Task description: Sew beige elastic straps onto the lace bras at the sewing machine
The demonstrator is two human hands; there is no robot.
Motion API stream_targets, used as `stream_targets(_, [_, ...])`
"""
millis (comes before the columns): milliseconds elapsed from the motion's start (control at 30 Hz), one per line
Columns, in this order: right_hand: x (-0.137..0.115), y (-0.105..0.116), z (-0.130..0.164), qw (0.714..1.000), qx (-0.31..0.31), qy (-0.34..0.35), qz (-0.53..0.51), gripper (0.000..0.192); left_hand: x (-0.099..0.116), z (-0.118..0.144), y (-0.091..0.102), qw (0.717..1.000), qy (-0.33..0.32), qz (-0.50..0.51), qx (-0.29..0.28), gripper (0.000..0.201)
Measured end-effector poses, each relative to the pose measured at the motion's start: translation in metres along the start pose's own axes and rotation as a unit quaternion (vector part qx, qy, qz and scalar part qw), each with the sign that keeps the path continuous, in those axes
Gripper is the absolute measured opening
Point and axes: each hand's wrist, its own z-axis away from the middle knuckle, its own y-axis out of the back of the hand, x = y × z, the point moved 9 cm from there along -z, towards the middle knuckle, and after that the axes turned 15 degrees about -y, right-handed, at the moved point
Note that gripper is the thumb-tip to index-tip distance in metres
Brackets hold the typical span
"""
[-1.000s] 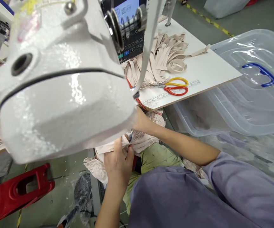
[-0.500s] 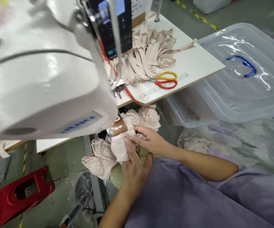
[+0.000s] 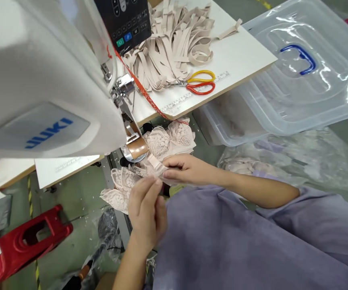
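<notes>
Pale pink lace garment (image 3: 162,141) hangs below white sewing machine (image 3: 41,80), off the worktop (image 3: 240,60). My right hand (image 3: 189,171) and left hand (image 3: 146,205) fingers pinch its strap edge. Soft, light, snag-prone; grip the firmer band.

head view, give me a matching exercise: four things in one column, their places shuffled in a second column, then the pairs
Things:
1. scissors
2. lace garment
3. red stool
4. blue handle

Places:
A. on the clear bin lid
B. on the floor, lower left
C. on the white table, beside the pile of beige straps
D. between the left hand and right hand, under the sewing machine

Pairs: 1-C, 2-D, 3-B, 4-A
</notes>
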Motion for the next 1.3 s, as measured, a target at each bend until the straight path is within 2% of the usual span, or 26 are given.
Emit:
stream_targets(67, [-0.005,-0.020,0.002,0.993,-0.098,0.022,0.066,0.026,0.000,-0.007,-0.010,0.996,-0.039,-0.012,-0.075,0.036])
stream_targets(100, [-0.006,-0.027,0.002,0.984,-0.119,0.039,0.124,0.023,-0.009,-0.006,-0.020,0.992,-0.018,-0.021,-0.123,0.029])
stream_targets(133, [-0.006,-0.031,0.000,0.973,-0.108,0.058,0.198,0.022,-0.024,-0.001,-0.030,0.985,0.036,-0.028,-0.165,0.023])
stream_targets(200, [-0.004,-0.030,-0.008,0.929,-0.012,0.102,0.355,0.023,-0.060,0.022,-0.047,0.958,0.197,0.024,-0.207,0.035])
stream_targets(233, [-0.004,-0.029,-0.011,0.900,0.049,0.126,0.415,0.025,-0.075,0.038,-0.057,0.933,0.284,0.099,-0.199,0.042])
stream_targets(267, [-0.002,-0.029,-0.014,0.871,0.101,0.150,0.456,0.026,-0.086,0.054,-0.069,0.893,0.362,0.203,-0.171,0.044])
stream_targets(333, [0.001,-0.033,-0.016,0.837,0.156,0.205,0.483,0.026,-0.091,0.076,-0.092,0.770,0.464,0.430,-0.081,0.042])
stream_targets(367, [0.003,-0.034,-0.016,0.834,0.171,0.230,0.471,0.026,-0.090,0.082,-0.100,0.707,0.487,0.511,-0.032,0.040])
stream_targets(400, [0.004,-0.032,-0.015,0.839,0.186,0.248,0.448,0.024,-0.090,0.086,-0.104,0.661,0.501,0.558,0.011,0.038])
stream_targets(433, [0.004,-0.028,-0.013,0.849,0.203,0.256,0.416,0.022,-0.091,0.089,-0.105,0.634,0.508,0.581,0.045,0.037])
stream_targets(467, [0.004,-0.023,-0.011,0.860,0.224,0.256,0.381,0.022,-0.092,0.091,-0.103,0.629,0.507,0.585,0.071,0.036])
stream_targets(500, [0.004,-0.017,-0.009,0.871,0.245,0.249,0.347,0.023,-0.094,0.092,-0.099,0.645,0.499,0.571,0.090,0.035])
stream_targets(567, [0.005,-0.011,-0.007,0.888,0.264,0.225,0.303,0.027,-0.097,0.092,-0.088,0.707,0.478,0.511,0.100,0.033])
stream_targets(667, [0.003,-0.022,-0.010,0.900,0.224,0.210,0.310,0.027,-0.096,0.091,-0.074,0.798,0.447,0.399,0.061,0.031])
stream_targets(733, [0.001,-0.031,-0.013,0.896,0.199,0.214,0.334,0.024,-0.095,0.089,-0.069,0.828,0.435,0.352,0.041,0.030])
stream_targets(933, [-0.009,-0.036,-0.011,0.880,0.175,0.253,0.361,0.012,-0.090,0.078,-0.066,0.877,0.382,0.289,-0.029,0.030])
stream_targets(1033, [-0.005,-0.032,-0.017,0.903,0.145,0.219,0.341,0.005,-0.088,0.076,-0.066,0.897,0.354,0.260,-0.055,0.029])
stream_targets(1100, [0.000,-0.032,-0.020,0.919,0.117,0.189,0.325,0.003,-0.087,0.076,-0.067,0.903,0.342,0.250,-0.064,0.028])
stream_targets(1300, [0.005,-0.033,-0.023,0.934,0.075,0.152,0.315,0.012,-0.087,0.077,-0.067,0.903,0.338,0.259,-0.059,0.024])
